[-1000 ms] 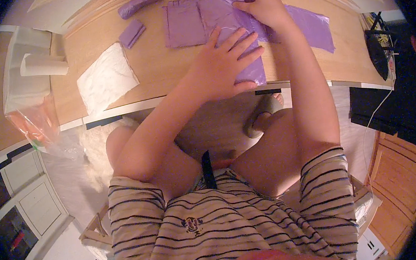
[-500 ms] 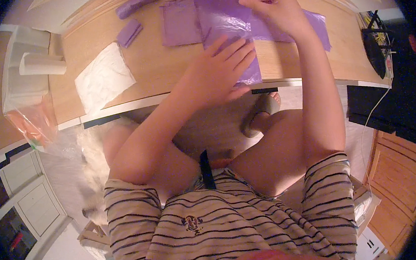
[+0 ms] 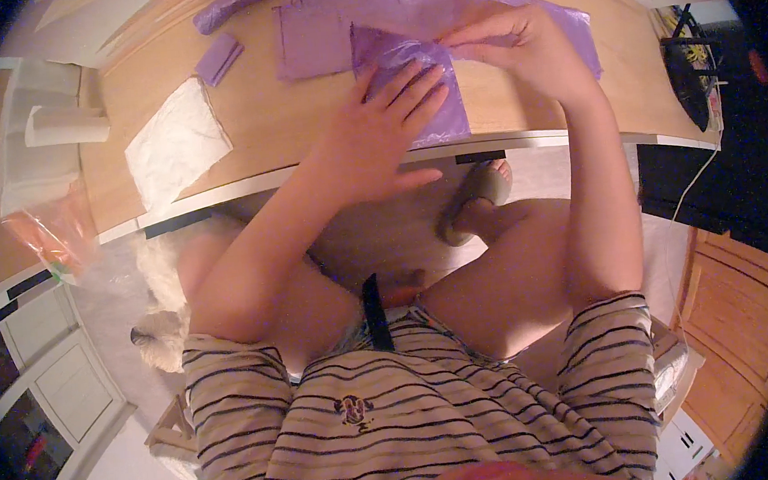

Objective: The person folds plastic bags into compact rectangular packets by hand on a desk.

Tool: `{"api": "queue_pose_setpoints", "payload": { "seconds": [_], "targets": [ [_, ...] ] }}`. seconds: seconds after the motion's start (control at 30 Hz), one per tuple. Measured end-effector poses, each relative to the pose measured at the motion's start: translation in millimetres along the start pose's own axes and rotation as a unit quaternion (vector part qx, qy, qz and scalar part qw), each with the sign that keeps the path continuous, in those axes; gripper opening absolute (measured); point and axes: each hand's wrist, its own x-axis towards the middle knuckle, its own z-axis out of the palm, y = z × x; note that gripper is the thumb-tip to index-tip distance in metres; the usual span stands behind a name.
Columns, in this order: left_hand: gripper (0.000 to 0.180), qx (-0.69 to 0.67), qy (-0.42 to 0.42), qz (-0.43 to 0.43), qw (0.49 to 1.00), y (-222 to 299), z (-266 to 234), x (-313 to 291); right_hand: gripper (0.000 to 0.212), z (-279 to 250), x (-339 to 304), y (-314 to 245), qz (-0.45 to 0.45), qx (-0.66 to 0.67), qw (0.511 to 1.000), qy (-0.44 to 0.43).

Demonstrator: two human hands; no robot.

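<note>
A long strip of thin purple plastic bag (image 3: 319, 39) lies flat across the desk in front of me. On its middle sits a folded purple section (image 3: 443, 116), which reaches the desk's near edge. My left hand (image 3: 367, 142) rests over that section with fingers spread, the fingertips on the film. Thumb and fingers of my right hand (image 3: 527, 48) are pinched together on the far edge of the folded section. At the back left are a purple bag roll (image 3: 230, 7) and a small folded purple bundle (image 3: 220, 59).
A white tissue (image 3: 178, 143) lies on the left of the desk, near a paper roll (image 3: 68, 125) and a clear bag with orange contents (image 3: 54, 234). A black stand (image 3: 686, 72) is at the right end. Below left is a pale furry animal (image 3: 161, 334).
My right hand has come toward me, drawing the far edge of the folded purple section nearer and uncovering the strip behind it. My left hand has shifted slightly left and nearer.
</note>
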Motion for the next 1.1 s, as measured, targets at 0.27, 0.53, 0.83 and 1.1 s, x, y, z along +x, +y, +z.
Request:
{"api": "queue_pose_setpoints", "payload": {
  "seconds": [0.27,0.53,0.83,1.1],
  "targets": [
    [0.07,-0.081,0.029,-0.049,0.995,-10.7,-19.9,-6.4,0.013,5.3,-5.1,9.4,-0.045,-0.005,0.997,-0.063],
    [0.051,-0.05,0.035,-0.039,0.997,-23.9,-6.1,-8.9,0.014,5.8,-9.2,8.4,-0.032,0.017,0.997,-0.075],
    [0.062,0.117,-0.02,-0.063,0.991,-19.9,-2.9,-16.7,0.015,8.6,-14.0,0.1,0.005,-0.032,0.995,-0.096],
    [0.075,0.111,0.055,-0.076,0.989,-15.7,-1.5,-21.5,0.012,21.3,-13.7,0.1,-0.081,-0.128,0.982,-0.111]
  ]
}}
